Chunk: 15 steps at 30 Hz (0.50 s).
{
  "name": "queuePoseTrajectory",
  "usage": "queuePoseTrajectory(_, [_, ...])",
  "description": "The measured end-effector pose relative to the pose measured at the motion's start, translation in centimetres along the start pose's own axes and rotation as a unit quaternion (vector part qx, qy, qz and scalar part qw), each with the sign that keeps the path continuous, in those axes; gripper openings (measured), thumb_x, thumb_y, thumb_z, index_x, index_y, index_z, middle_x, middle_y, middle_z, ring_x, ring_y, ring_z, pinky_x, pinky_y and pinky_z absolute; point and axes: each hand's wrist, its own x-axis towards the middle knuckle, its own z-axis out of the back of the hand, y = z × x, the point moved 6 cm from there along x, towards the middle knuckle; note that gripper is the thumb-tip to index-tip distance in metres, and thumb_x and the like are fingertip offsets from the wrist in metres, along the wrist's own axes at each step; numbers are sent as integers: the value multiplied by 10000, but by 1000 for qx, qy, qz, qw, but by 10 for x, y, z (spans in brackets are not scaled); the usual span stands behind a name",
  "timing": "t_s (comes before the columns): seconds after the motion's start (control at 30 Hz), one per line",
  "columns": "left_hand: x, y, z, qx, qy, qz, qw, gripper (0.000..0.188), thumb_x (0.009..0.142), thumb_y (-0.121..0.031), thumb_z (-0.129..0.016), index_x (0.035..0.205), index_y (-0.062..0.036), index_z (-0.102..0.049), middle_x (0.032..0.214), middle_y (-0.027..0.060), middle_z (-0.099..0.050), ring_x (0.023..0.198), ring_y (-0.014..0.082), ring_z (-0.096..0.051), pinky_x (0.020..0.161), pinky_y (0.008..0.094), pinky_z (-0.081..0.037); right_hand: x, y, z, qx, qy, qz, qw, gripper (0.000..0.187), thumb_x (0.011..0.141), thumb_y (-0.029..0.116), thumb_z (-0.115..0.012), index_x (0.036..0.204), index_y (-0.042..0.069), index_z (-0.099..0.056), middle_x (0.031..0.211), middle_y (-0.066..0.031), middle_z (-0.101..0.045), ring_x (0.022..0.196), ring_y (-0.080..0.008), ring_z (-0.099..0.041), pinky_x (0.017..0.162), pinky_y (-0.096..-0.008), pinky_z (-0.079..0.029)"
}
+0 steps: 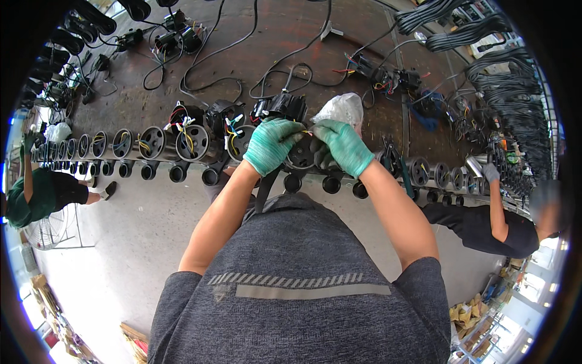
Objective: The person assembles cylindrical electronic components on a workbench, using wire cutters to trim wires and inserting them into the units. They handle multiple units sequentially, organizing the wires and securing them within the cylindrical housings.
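Both my hands wear green-and-grey work gloves. My left hand [271, 145] pinches a thin wire [308, 131] with yellow and reddish parts. From the other side my right hand [344, 145] closes its fingertips on the same wire, so the two hands nearly meet. Beneath them sits a round metal motor housing [299, 159], partly covered by the gloves. Just beyond my left hand stands a black motor part [280, 106] with a cable. A white plastic bag [341, 110] lies behind my right hand; its contents are hidden.
A row of round metal housings [193, 143] with coloured wires lines the bench's near edge. Black cables cross the dark bench top [364, 91]. Pliers-like tools [394, 161] stand right of my hand. Co-workers stand at left [36, 194] and right [494, 227]. Coiled cables [506, 91] hang right.
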Motion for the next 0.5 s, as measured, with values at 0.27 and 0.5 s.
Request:
queuePoseTrajectory(0.27, [1, -3, 1, 13, 2, -16, 1000, 201, 904, -66, -803, 1099, -18, -793, 955, 152, -767, 888, 348, -741, 818, 421, -582, -11, 14, -14, -543, -41, 387, 745, 232, 981, 230, -730, 1145, 67, -713, 992, -115, -739, 823, -323, -740, 746, -435, -604])
queuePoseTrajectory(0.5, [-1, 6, -2, -21, 4, -7, 1000, 213, 908, -123, -795, 1116, -77, -806, 972, 148, -772, 903, 378, -730, 828, 441, -575, -7, -23, -16, 151, 70, -183, 969, 254, 1058, 315, -682, 1013, 67, -712, 750, -24, -680, 496, -159, -603, 463, -311, -462])
